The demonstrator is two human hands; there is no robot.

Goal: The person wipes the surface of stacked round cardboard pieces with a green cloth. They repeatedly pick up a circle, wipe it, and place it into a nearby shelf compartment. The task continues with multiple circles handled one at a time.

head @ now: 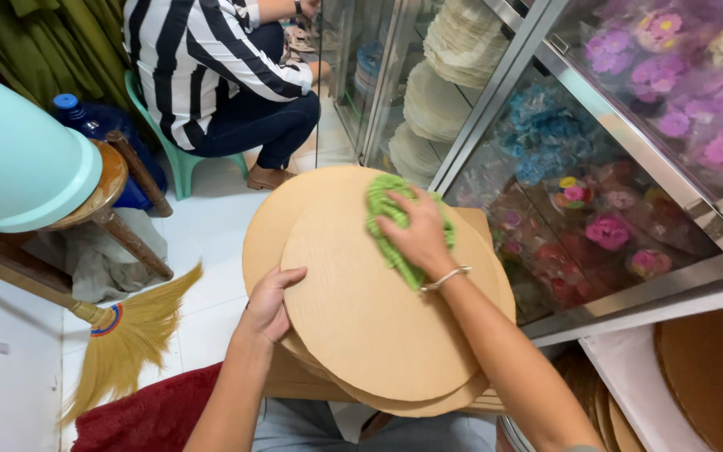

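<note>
I see the glass display case (629, 142) full of paper flowers, my landmark. Just left of it, a stack of round cardboard discs (370, 310) rests on my lap. Further left of the case, a seated person in a striped shirt (202, 59), a pale green tub (18, 159) on a wooden stool, a straw broom (127, 335). My left hand (269, 305) has its fingers gripping the top disc's left edge. My right hand (418, 234) presses a green cloth (391, 219) flat onto that disc, fingers curled over it.
</note>
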